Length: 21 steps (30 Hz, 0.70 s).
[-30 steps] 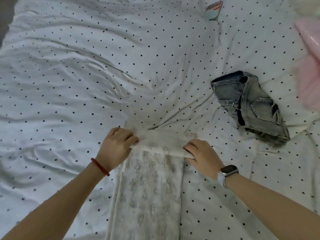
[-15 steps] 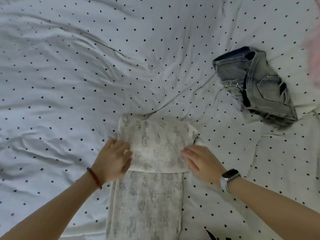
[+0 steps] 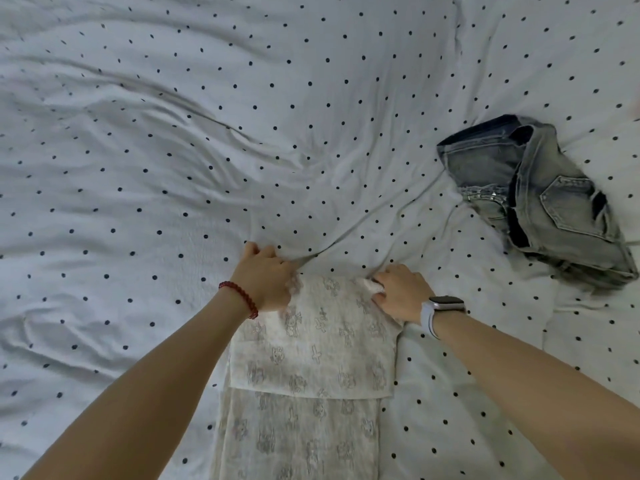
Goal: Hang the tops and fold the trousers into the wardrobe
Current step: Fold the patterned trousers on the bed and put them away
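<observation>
Printed cream trousers (image 3: 308,368) lie flat on the bed (image 3: 138,168), long axis running from the bottom edge of the view straight away from the person, directly between the two forearms. The far end is doubled back toward the person, making a shorter top layer whose free edge sits across the strip about mid-length; the fold line is at the far end, right at the knuckles.

Left hand (image 3: 265,280) sits on the far-left corner of the fold, fingers curled over the corner and into the sheet; whether it pinches cloth or only presses, cannot tell. Right hand (image 3: 401,294) is on the far-right corner, fingers and thumb pinching a small bunch of the fabric. Hands are apart, one per corner, about equally near the fold, both touching the garment.

Judgement: the next fold likely runs along the same long axis, bringing the far fold toward the person, so both corners need to travel together to stay square.

Outward: crumpled denim garment (image 3: 540,199) lies well apart to the right and farther away. Bead bracelet (image 3: 239,297) on the left wrist, watch (image 3: 441,308) on the right.
</observation>
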### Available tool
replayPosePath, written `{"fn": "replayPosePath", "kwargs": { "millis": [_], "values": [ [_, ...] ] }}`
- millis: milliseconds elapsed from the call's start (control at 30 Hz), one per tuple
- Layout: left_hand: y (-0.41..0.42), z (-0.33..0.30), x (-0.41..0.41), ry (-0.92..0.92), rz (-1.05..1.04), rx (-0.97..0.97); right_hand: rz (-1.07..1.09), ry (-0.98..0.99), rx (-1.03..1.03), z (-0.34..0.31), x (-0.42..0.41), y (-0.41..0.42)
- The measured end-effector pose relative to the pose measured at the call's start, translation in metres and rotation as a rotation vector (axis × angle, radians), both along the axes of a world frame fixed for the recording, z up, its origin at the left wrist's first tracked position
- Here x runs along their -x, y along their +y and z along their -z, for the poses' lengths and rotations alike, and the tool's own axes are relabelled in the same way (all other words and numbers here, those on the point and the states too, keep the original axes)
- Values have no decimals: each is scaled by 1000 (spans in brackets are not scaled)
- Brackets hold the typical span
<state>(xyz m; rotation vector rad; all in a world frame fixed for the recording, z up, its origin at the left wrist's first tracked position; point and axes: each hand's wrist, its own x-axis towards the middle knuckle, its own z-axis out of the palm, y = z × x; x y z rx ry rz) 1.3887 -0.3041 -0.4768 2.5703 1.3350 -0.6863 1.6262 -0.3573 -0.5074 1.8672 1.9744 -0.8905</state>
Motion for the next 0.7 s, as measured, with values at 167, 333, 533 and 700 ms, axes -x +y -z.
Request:
{"fn": "replayPosePath", "kwargs": {
  "millis": [167,333,533,700],
  "values": [
    [-18,-9,15,-170,-52,-44,111,225,-37,-5,-8,-13],
    [-36,-20,27,-426,-6,-265,177,277,-168,-34,-24,-30],
    [8,-62,-27,-425,-110,-170,232,94,-302,-78,-68,12],
    [61,-73,-70,-517,-284,-239,381,5,-467,-96,-82,55]
  ]
}}
